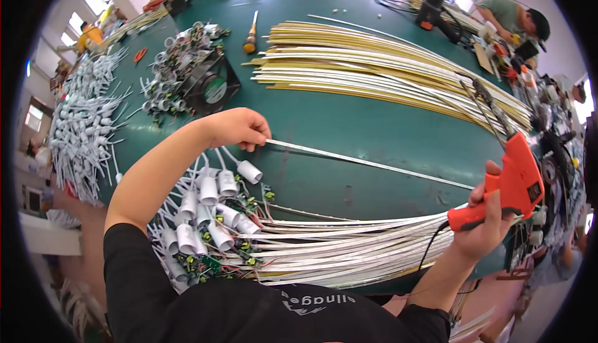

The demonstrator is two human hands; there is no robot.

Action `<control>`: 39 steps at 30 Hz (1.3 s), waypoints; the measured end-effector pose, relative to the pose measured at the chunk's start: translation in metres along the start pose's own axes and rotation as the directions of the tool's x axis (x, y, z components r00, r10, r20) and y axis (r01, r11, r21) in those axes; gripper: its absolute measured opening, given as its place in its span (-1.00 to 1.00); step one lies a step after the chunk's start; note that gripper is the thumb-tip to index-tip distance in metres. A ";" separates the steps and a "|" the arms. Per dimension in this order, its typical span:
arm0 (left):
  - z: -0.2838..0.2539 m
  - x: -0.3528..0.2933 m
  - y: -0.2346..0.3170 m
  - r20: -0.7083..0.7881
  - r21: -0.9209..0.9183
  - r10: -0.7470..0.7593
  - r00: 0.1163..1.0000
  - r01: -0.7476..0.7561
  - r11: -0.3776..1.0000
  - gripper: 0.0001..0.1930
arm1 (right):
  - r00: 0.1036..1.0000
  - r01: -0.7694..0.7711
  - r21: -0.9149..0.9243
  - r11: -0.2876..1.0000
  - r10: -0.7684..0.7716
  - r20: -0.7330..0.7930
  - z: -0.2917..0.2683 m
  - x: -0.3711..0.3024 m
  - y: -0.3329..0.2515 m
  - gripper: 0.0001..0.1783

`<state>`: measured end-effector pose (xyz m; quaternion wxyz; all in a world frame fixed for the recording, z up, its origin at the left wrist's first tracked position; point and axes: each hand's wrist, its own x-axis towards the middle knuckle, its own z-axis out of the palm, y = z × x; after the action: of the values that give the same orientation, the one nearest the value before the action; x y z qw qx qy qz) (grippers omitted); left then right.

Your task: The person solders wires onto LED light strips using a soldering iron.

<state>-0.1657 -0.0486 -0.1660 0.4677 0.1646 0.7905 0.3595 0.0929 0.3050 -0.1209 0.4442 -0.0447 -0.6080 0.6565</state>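
My left hand [243, 125] pinches the left end of a thin white LED strip [367, 165] between thumb and fingers. The strip runs slanting down to the right across the green table [324, 119], toward my right hand [483, 234]. That hand is wrapped around the handle of an orange-red soldering gun [522, 171], whose metal front part points up and away. Whether the strip's right end touches the right hand is hidden. Below the strip lies a bundle of white strips [355, 246], wired at the left to small circuit boards [208, 266] and white cylindrical lamp sockets [208, 190].
Beyond the strip lies a bundle of white and yellow strips [374, 62]. A screwdriver [250, 41], a black object with a round green label [215, 89], a heap of circuit boards [187, 56] and white sockets [87, 119] are leftward. A co-worker [514, 22] sits at the far right.
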 end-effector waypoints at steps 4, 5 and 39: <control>0.009 0.000 0.006 -0.072 0.263 0.062 0.995 -0.041 0.964 -0.90 | 0.999 -0.021 -0.009 1.000 0.021 0.028 0.003 -0.001 0.001 -0.47; 0.012 0.001 0.010 -0.077 0.257 0.057 0.995 -0.035 0.966 -0.90 | 0.999 -0.025 -0.005 1.000 0.026 0.035 0.003 -0.002 0.002 -0.47; 0.031 0.035 0.030 -0.127 0.366 0.027 0.992 0.022 0.930 -0.79 | 0.999 -0.042 -0.074 0.996 0.042 0.001 0.010 -0.002 0.010 -0.51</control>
<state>-0.1588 0.0055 -0.1759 0.3761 0.2264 0.8722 0.2159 0.0830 0.2975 -0.1279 0.4276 -0.0732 -0.6313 0.6429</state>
